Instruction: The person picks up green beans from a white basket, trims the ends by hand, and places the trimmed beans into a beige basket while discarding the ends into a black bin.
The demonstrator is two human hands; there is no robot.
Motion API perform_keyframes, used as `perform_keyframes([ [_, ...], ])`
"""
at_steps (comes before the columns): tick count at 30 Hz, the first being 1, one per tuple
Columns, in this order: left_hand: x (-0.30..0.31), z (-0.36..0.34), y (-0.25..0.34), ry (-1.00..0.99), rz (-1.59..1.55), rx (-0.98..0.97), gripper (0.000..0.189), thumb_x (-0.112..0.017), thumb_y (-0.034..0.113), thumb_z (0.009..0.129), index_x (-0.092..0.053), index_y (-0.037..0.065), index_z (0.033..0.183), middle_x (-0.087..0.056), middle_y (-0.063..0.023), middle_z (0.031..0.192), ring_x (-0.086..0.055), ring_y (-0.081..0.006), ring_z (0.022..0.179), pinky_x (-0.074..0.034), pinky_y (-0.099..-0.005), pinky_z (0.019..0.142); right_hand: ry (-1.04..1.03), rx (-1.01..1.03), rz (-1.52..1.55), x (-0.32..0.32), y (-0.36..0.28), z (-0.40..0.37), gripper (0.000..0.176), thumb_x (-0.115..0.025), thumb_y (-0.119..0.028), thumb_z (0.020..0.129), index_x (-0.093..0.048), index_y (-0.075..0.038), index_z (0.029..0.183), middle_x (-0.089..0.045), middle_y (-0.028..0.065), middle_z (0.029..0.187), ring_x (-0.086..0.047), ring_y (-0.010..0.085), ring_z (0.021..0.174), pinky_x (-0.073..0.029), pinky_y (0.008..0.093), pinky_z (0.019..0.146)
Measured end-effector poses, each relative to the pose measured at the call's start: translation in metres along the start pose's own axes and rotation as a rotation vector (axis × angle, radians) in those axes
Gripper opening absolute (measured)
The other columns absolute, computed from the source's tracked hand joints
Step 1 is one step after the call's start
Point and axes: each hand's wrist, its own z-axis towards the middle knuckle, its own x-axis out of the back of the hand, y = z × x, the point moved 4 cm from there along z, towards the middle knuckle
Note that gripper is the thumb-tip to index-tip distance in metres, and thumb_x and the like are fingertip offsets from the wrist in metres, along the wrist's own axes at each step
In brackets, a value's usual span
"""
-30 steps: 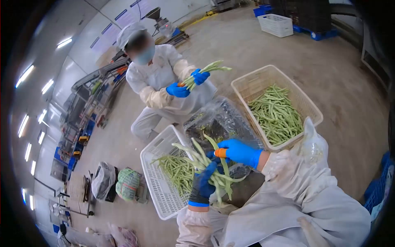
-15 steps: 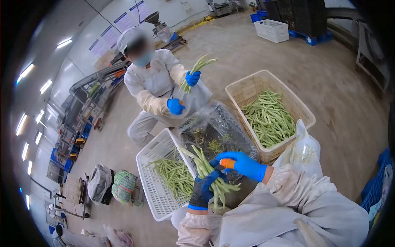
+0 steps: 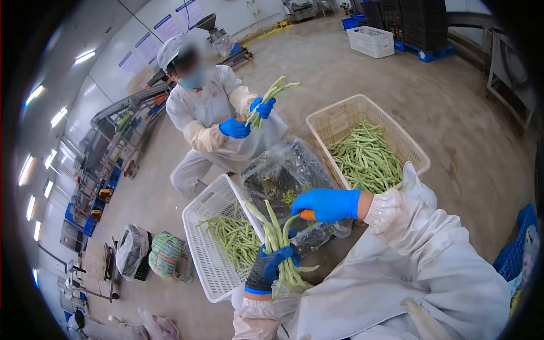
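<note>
A bunch of long green beans (image 3: 290, 276) is gripped in my gloved left hand (image 3: 268, 266), its ends sticking out above and below the fingers. To the right of the bunch, my blue-gloved right hand (image 3: 330, 204) is closed around a small tool with an orange handle (image 3: 307, 215); its working end cannot be made out. Just left of my left hand stands a white slatted crate (image 3: 198, 258) partly filled with beans (image 3: 232, 235). Beyond my hands, a container lined with clear plastic (image 3: 269, 165) has green scraps in it.
A cream crate (image 3: 416, 148) heaped with beans (image 3: 365, 158) stands at right. Opposite me, a co-worker (image 3: 207, 107) in white holds beans (image 3: 275, 93) and something orange. A wrapped green bundle (image 3: 165, 256) lies at left; a white crate (image 3: 371, 42) and black crates (image 3: 422, 25) stand behind.
My left hand and its beans have shifted slightly left and down. My right hand has moved up, away from the bunch. The co-worker's lower hand has come closer to their beans.
</note>
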Motion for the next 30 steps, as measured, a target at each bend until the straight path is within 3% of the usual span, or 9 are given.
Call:
perform_keyframes([
  [9, -0.009, 0.001, -0.001, 0.067, 0.035, -0.054, 0.050, -0.061, 0.010, 0.077, -0.046, -0.005, 0.122, -0.059, -0.0107, 0.082, -0.060, -0.0222, 0.071, -0.050, -0.0327, 0.066, 0.347, -0.003, -0.210, -0.026, 0.019, 0.000, 0.021, -0.055, -0.007, 0.083, -0.059, -0.005, 0.104, -0.063, 0.0162, 0.085, -0.061, 0.0307, 0.078, -0.048, 0.0391, 0.066],
  [11, -0.012, 0.001, 0.000, 0.059, 0.025, -0.065, 0.048, -0.061, 0.009, 0.077, -0.047, -0.004, 0.121, -0.059, -0.0104, 0.082, -0.059, -0.0215, 0.069, -0.050, -0.0323, 0.064, 0.615, -0.174, 0.106, -0.026, 0.046, 0.002, 0.020, -0.053, -0.002, 0.080, -0.058, -0.002, 0.099, -0.062, 0.0190, 0.089, -0.060, 0.0350, 0.079, -0.047, 0.0394, 0.072],
  [14, -0.016, -0.005, 0.008, 0.020, 0.035, -0.082, 0.046, -0.062, 0.008, 0.076, -0.050, -0.003, 0.120, -0.059, -0.0099, 0.082, -0.059, -0.0204, 0.068, -0.049, -0.0313, 0.064, 0.745, -0.414, 0.536, 0.003, 0.094, -0.008, 0.027, -0.052, -0.002, 0.081, -0.058, -0.005, 0.107, -0.060, 0.0173, 0.102, -0.059, 0.0356, 0.085, -0.047, 0.0391, 0.076],
  [15, -0.015, -0.008, 0.006, 0.012, 0.067, -0.069, 0.046, -0.062, 0.008, 0.077, -0.050, -0.004, 0.119, -0.059, -0.0098, 0.083, -0.059, -0.0201, 0.068, -0.049, -0.0310, 0.064, 0.739, -0.414, 0.539, 0.004, 0.090, -0.005, 0.027, -0.052, -0.002, 0.081, -0.058, -0.005, 0.107, -0.060, 0.0173, 0.102, -0.059, 0.0356, 0.085, -0.047, 0.0391, 0.076],
  [17, -0.011, -0.008, 0.000, -0.020, 0.077, -0.033, 0.043, -0.062, 0.007, 0.078, -0.052, -0.005, 0.119, -0.059, -0.0097, 0.084, -0.059, -0.0196, 0.069, -0.049, -0.0308, 0.063, 0.699, 0.056, -0.225, 0.014, 0.041, 0.002, 0.034, -0.053, -0.002, 0.081, -0.058, -0.009, 0.114, -0.056, 0.0159, 0.115, -0.058, 0.0357, 0.089, -0.047, 0.0388, 0.079],
  [20, -0.012, -0.008, 0.002, -0.020, 0.099, 0.030, 0.043, -0.065, 0.006, 0.078, -0.052, -0.004, 0.118, -0.059, -0.0068, 0.082, -0.059, -0.0172, 0.068, -0.049, -0.0291, 0.063, 0.473, 0.331, -0.100, 0.011, -0.007, 0.017, 0.039, -0.054, -0.003, 0.082, -0.056, -0.013, 0.120, -0.052, 0.0159, 0.117, -0.056, 0.0343, 0.092, -0.047, 0.0387, 0.078],
  [21, -0.008, -0.009, 0.000, -0.022, 0.117, 0.072, 0.044, -0.065, 0.006, 0.078, -0.052, -0.003, 0.119, -0.059, -0.0064, 0.082, -0.059, -0.0171, 0.068, -0.049, -0.0288, 0.063, 0.473, 0.327, -0.098, 0.013, -0.012, 0.020, 0.039, -0.054, -0.003, 0.082, -0.056, -0.013, 0.120, -0.052, 0.0159, 0.117, -0.056, 0.0343, 0.092, -0.047, 0.0387, 0.078],
  [23, -0.008, -0.010, 0.001, -0.028, 0.134, 0.087, 0.043, -0.064, 0.007, 0.079, -0.052, -0.005, 0.118, -0.059, -0.0078, 0.081, -0.059, -0.0183, 0.068, -0.049, -0.0297, 0.063, 0.080, 0.216, -0.145, 0.004, -0.011, 0.029, 0.035, -0.055, -0.005, 0.081, -0.057, -0.010, 0.115, -0.055, 0.0157, 0.104, -0.057, 0.0347, 0.087, -0.048, 0.0405, 0.073],
  [30, -0.001, -0.010, -0.002, -0.044, 0.174, 0.097, 0.039, -0.064, 0.006, 0.080, -0.052, -0.004, 0.116, -0.059, -0.0069, 0.081, -0.059, -0.0171, 0.068, -0.049, -0.0292, 0.063, -0.029, 0.319, -0.393, -0.002, 0.015, 0.025, 0.024, -0.057, -0.006, 0.077, -0.058, -0.004, 0.101, -0.057, 0.0160, 0.087, -0.058, 0.0365, 0.080, -0.048, 0.0422, 0.068],
])
